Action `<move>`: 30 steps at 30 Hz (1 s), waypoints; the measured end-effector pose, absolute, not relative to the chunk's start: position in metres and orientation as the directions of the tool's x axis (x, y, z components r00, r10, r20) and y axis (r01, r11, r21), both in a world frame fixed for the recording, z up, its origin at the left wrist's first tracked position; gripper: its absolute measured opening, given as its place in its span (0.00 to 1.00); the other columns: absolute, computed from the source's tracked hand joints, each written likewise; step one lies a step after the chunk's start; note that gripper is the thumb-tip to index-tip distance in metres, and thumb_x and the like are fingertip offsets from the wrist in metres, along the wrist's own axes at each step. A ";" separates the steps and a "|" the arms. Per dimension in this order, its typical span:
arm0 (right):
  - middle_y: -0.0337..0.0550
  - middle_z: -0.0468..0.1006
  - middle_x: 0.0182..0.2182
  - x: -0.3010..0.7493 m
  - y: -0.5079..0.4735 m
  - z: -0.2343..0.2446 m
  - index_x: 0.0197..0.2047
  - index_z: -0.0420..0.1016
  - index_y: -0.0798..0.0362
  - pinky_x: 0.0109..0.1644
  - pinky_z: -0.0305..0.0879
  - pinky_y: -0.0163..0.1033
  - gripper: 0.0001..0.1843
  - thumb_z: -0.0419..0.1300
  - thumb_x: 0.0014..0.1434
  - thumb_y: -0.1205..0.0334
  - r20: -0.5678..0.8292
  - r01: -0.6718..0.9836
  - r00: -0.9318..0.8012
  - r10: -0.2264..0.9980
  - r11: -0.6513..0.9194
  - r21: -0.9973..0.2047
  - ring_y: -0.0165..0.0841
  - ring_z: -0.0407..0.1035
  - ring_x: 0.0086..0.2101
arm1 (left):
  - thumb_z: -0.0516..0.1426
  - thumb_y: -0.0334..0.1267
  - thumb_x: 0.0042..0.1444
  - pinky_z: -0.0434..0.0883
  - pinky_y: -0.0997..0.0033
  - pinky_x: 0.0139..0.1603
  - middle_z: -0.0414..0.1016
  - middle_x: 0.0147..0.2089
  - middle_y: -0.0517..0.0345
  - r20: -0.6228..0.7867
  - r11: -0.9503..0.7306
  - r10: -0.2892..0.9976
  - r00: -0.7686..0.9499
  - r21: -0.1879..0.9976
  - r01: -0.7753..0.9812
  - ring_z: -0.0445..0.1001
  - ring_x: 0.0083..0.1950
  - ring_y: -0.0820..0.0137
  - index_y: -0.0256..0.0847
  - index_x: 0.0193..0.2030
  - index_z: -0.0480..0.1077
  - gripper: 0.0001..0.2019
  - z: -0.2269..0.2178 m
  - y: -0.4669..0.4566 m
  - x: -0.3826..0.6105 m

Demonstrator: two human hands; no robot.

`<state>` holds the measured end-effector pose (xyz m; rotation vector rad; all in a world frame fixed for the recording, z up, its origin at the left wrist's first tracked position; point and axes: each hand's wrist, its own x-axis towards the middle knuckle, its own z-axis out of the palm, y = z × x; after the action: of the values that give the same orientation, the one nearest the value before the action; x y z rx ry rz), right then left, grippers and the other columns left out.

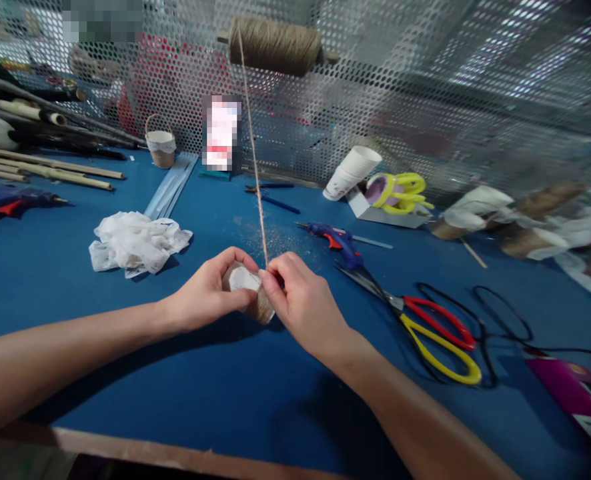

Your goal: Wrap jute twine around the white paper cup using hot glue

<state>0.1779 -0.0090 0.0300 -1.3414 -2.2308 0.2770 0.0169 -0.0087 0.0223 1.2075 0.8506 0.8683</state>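
Observation:
A small paper cup (261,307), partly wrapped in brown twine, lies tilted between my hands with its white end toward me. My left hand (210,290) is closed around the cup from the left, thumb across the white end. At the cup's right edge, my right hand (300,297) pinches the jute twine (254,157). That strand runs taut up to a large twine spool (275,47) hung on the mesh. The fingertips of my right hand hide where the twine meets the cup.
White lace (135,243) lies bunched at left. Right of my hands are a blue glue gun (338,243), large scissors (425,327) with red and yellow handles, and a purple device (570,393). Stacked paper cups (353,172) and a small twine basket (161,148) stand near the mesh.

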 end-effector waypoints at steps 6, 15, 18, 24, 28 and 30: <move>0.44 0.67 0.29 0.177 -0.012 0.032 0.28 0.59 0.51 0.32 0.57 0.40 0.09 0.48 0.60 0.60 0.278 0.748 -0.355 0.892 0.450 -0.488 0.32 0.60 0.27 | 0.57 0.31 0.40 0.61 0.77 0.27 0.62 0.24 0.69 -0.118 0.169 0.905 0.409 0.981 -0.091 0.61 0.24 0.78 0.38 0.35 0.58 0.14 0.025 -0.009 0.019; 0.44 0.72 0.30 0.173 0.039 0.055 0.39 0.68 0.56 0.24 0.60 0.34 0.18 0.48 0.60 0.50 0.115 0.537 -0.327 0.938 0.284 -0.794 0.26 0.62 0.22 | 0.55 0.31 0.40 0.57 0.77 0.26 0.61 0.27 0.67 -0.109 0.136 0.874 0.473 0.991 -0.023 0.58 0.25 0.78 0.38 0.37 0.57 0.15 0.024 -0.013 0.020; 0.43 0.74 0.30 0.154 0.070 0.075 0.40 0.68 0.58 0.18 0.54 0.32 0.15 0.49 0.61 0.54 0.091 0.459 -0.346 0.934 0.253 -0.852 0.21 0.54 0.16 | 0.54 0.31 0.40 0.56 0.77 0.26 0.60 0.26 0.68 -0.131 0.157 0.864 0.487 0.987 -0.014 0.57 0.24 0.78 0.39 0.37 0.56 0.15 0.025 -0.017 0.022; 0.36 0.69 0.27 0.143 0.096 0.088 0.52 0.61 0.57 0.22 0.59 0.30 0.17 0.45 0.60 0.66 0.172 0.421 -0.271 0.947 0.278 -0.864 0.22 0.60 0.19 | 0.54 0.29 0.40 0.58 0.77 0.27 0.60 0.28 0.67 -0.128 0.156 0.871 0.475 0.988 -0.020 0.58 0.26 0.78 0.39 0.37 0.55 0.16 0.027 -0.019 0.023; 0.32 0.66 0.18 0.164 0.074 0.059 0.35 0.73 0.54 0.24 0.58 0.32 0.12 0.50 0.53 0.72 0.088 0.537 -0.356 0.930 0.281 -0.796 0.24 0.60 0.18 | 0.55 0.29 0.41 0.59 0.77 0.26 0.60 0.28 0.67 -0.139 0.162 0.903 0.408 0.987 -0.023 0.59 0.26 0.77 0.40 0.45 0.53 0.22 0.026 -0.020 0.024; 0.33 0.69 0.19 0.177 0.057 0.045 0.26 0.74 0.53 0.27 0.59 0.32 0.12 0.52 0.47 0.76 -0.006 0.574 -0.449 0.894 0.283 -0.769 0.24 0.62 0.21 | 0.55 0.29 0.42 0.59 0.77 0.26 0.60 0.29 0.67 -0.132 0.147 0.910 0.394 0.989 -0.008 0.59 0.26 0.77 0.39 0.48 0.52 0.24 0.026 -0.021 0.024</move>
<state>0.1773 0.0573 0.0446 -1.3176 -2.1288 1.0026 0.0238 -0.0210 0.0257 1.2430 0.9487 0.8278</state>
